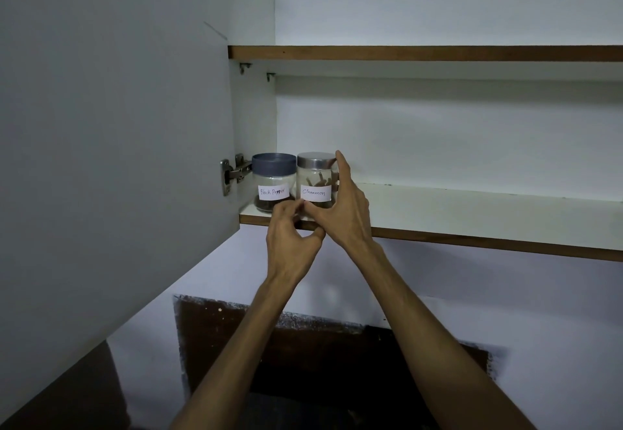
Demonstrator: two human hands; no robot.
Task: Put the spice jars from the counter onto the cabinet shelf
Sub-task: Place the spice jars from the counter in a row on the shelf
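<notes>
Two glass spice jars stand side by side at the left end of the lower cabinet shelf (472,209). The black pepper jar (272,173) has a dark blue lid and a white label. Right of it, touching or nearly touching, is the cinnamon jar (315,177) with a silver lid and a label. My right hand (344,210) wraps the cinnamon jar's right side, forefinger up at the lid and thumb at its base. My left hand (290,237) is below the jars at the shelf's front edge, its fingertips pinched at the foot of the cinnamon jar.
The open cabinet door (111,126) hangs at the left on a metal hinge (232,172). An upper shelf (421,53) runs above. A white wall and a dark brown patch (303,345) lie beneath the cabinet. The counter is out of view.
</notes>
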